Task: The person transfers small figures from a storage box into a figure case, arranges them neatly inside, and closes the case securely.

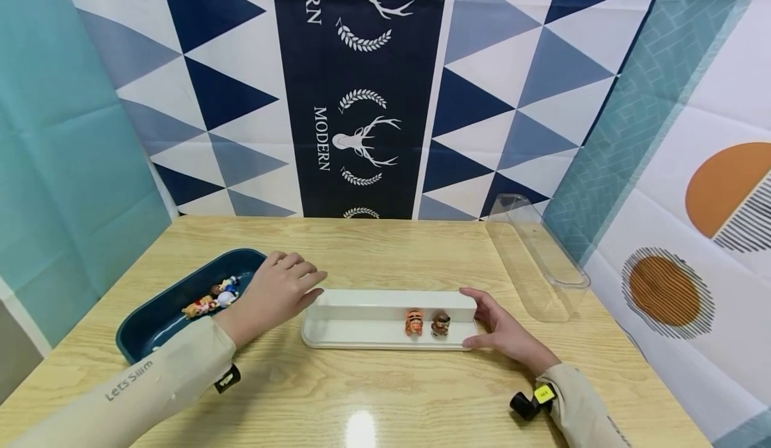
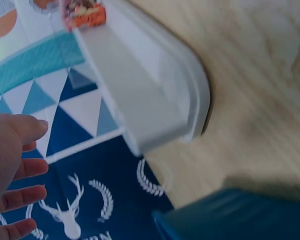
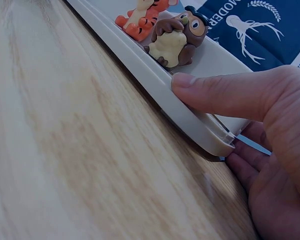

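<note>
A long white tray (image 1: 355, 333) stands in the middle of the table. Toward its right end sit an orange tiger figurine (image 1: 413, 323) and a brown owl figurine (image 3: 177, 42). My right hand (image 1: 502, 327) grips the tray's right end, thumb on the front rim and fingers round the back. Between the tray and a dark teal bin (image 1: 135, 321), my left hand (image 1: 274, 294) is held up with nothing in it. Its fingers (image 2: 30, 167) are spread and loosely bent, apart from the tray. Several small figurines (image 1: 207, 303) lie in the bin, partly hidden by the left arm.
A clear plastic cover (image 1: 524, 260) lies at the back right of the wooden table (image 1: 337, 408). Patterned cloth (image 1: 367, 93) hangs along the table's back edge, with more cloth on both sides.
</note>
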Available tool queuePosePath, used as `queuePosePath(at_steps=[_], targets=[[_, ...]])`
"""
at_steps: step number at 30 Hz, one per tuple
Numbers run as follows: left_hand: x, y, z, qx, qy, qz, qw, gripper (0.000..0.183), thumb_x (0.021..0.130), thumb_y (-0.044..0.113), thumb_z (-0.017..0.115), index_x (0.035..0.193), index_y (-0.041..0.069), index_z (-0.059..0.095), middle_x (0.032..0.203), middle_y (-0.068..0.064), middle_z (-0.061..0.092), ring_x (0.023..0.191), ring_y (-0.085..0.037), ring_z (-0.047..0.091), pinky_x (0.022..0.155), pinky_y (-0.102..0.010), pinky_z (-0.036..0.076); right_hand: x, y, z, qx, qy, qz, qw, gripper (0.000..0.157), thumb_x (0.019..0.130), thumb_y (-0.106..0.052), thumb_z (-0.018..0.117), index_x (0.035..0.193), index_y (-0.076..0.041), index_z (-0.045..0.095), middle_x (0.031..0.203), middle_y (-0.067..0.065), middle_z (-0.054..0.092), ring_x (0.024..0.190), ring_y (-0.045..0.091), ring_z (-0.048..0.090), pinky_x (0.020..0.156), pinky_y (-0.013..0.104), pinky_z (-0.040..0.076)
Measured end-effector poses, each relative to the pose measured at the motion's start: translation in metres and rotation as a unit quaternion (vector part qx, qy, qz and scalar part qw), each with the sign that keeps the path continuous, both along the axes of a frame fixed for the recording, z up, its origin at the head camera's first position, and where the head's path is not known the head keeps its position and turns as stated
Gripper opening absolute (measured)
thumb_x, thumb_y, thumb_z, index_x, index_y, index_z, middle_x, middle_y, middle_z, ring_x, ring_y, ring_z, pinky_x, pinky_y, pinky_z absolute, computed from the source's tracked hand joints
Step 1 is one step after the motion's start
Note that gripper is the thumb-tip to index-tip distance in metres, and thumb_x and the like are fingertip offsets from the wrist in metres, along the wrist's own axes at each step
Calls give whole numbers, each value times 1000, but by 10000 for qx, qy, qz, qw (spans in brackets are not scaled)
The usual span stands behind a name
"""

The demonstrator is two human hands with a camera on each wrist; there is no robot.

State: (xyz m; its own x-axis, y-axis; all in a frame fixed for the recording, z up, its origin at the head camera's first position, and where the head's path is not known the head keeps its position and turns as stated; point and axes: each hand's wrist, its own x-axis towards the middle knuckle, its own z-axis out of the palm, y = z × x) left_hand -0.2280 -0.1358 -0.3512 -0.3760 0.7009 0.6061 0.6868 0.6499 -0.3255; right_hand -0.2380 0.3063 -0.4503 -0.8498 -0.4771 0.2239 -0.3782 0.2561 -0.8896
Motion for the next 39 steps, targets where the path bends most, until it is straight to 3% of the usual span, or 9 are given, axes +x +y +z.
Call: queuePosePath(at_steps=[8, 15, 23, 31, 39], targets=[[-9, -19, 15, -103, 14, 167, 9998, 31, 77, 22, 87, 103, 9, 76, 92, -6, 72, 88, -27, 64, 75, -45, 52, 0, 0, 0, 7, 84, -3, 10000, 93, 76, 1, 83, 151, 5, 27, 142, 19, 44, 120, 1, 50, 98, 13, 38], [-18, -38, 27, -49, -164, 278, 9995, 33, 77, 18, 86, 105, 6, 75, 95, -10, 72, 91, -31, 64, 77, -50, 50, 0, -1, 1, -33, 111, 34, 9999, 91, 78, 2, 81, 150, 9, 25, 142, 30, 40, 119, 3, 49, 98, 14, 37], [-25, -62, 34, -47, -315, 520, 9981, 36, 78, 14, 85, 110, 2, 73, 101, -14, 71, 96, -35, 63, 80, -52, 49, 0, 0, -1, 22, 46, -13, 10000, 93, 77, 1, 82, 151, 7, 26, 143, 25, 41, 120, 1, 49, 97, 13, 37], [-33, -87, 34, -255, -616, 222, 9975, 43, 76, 14, 86, 113, 1, 71, 109, -16, 69, 103, -37, 62, 83, -55, 47, 0, -1, 1, -29, 94, 43, 9999, 91, 78, 2, 81, 150, 7, 26, 143, 30, 40, 119, 3, 50, 97, 15, 38], [-36, -106, 28, -994, -1276, 279, 9864, 51, 79, 20, 85, 124, 3, 66, 124, -17, 64, 113, -38, 59, 92, -58, 45, -1, 1, -2, -56, 39, -29, 10000, 94, 76, 1, 83, 150, 8, 26, 141, 10, 45, 119, 3, 50, 97, 14, 38]])
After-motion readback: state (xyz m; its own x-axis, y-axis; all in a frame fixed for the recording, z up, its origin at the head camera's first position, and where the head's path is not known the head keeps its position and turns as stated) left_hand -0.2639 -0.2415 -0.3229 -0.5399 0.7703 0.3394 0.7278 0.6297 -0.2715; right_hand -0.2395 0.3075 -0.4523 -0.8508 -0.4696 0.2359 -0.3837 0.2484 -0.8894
